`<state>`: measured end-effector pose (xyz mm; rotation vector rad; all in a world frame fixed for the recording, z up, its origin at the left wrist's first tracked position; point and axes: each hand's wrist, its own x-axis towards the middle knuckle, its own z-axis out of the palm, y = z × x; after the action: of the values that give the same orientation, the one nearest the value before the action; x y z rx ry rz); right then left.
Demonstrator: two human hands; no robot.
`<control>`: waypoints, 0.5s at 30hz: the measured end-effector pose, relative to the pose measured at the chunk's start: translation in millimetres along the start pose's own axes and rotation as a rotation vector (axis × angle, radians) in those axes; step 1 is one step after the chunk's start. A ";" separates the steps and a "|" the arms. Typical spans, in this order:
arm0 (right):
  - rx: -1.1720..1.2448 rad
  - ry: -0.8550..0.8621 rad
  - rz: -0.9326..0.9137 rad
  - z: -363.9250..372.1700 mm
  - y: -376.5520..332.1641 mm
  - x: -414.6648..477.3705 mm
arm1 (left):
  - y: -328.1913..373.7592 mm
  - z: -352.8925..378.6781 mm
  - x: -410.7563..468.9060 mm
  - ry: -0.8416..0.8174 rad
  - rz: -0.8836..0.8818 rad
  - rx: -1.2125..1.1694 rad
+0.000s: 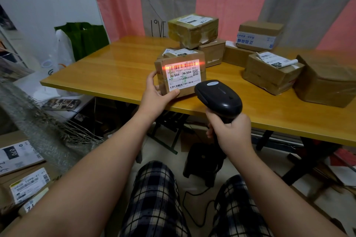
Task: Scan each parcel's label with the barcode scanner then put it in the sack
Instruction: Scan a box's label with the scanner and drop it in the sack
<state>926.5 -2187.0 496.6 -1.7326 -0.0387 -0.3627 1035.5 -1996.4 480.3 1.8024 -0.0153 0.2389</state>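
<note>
Scanner [218,96] right of parcel [181,77] on table [115,69]

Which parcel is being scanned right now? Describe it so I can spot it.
Look at the front edge of the wooden table. The left hand props a small cardboard parcel upright there. Unlike its neighbours, its label faces the camera, reads J6-S04, and has a red scan line across its top barcode.

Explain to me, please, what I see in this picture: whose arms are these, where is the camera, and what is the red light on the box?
There is no machine here. One camera sits on a person's head and looks down, so the arms are that person's own. The left hand holds a small parcel upright at the edge of the wooden table. The right hand grips a black barcode scanner; its red line falls across the barcode at the top of the parcel's label. More cardboard parcels wait on the table behind.
</note>
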 end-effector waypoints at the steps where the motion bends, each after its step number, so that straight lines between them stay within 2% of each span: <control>1: 0.003 0.005 -0.003 -0.8 1.2 -1.7 | -0.3 0.1 0.3 0.000 0.000 0.001; 10: 0.075 -0.048 0.016 3.4 1.3 -2.8 | 8.7 -3.0 -12.0 0.010 0.029 -0.049; 15: 0.131 -0.232 -0.038 45.2 -0.9 -3.0 | 11.8 -49.1 -66.4 0.195 0.066 -0.088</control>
<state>933.3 -2142.7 490.0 -1.6377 -0.2587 -0.1810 961.4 -1959.8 491.3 1.6865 0.0520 0.4537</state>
